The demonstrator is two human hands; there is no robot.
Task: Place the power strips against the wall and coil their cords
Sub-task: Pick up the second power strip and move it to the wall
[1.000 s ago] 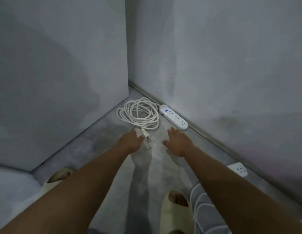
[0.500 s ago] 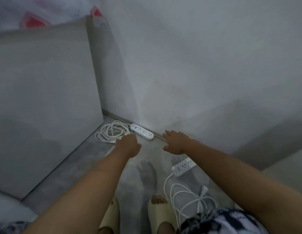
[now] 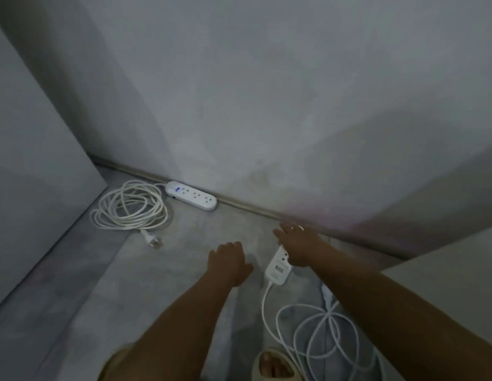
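floor (image 3: 74, 298): grey, mottled surface. first power strip (image 3: 191, 199): white, lies flat along the far edge, against the skirting (image 3: 253, 209). coiled cord (image 3: 129, 206): lies in the far left corner, just beside that strip; its plug (image 3: 152, 241) rests on the floor at the near side of the coil. second power strip (image 3: 278, 266): lies flat, apart from the far edge. loose cord (image 3: 322, 334): runs from its near end into untidy loops toward the near edge. sandal (image 3: 272, 367): at the near edge, touching the loops.

A beige slide sandal (image 3: 278, 373) shows at the bottom edge, on a grey concrete floor (image 3: 74, 298). A pale flat panel (image 3: 33, 160) stands upright at left.
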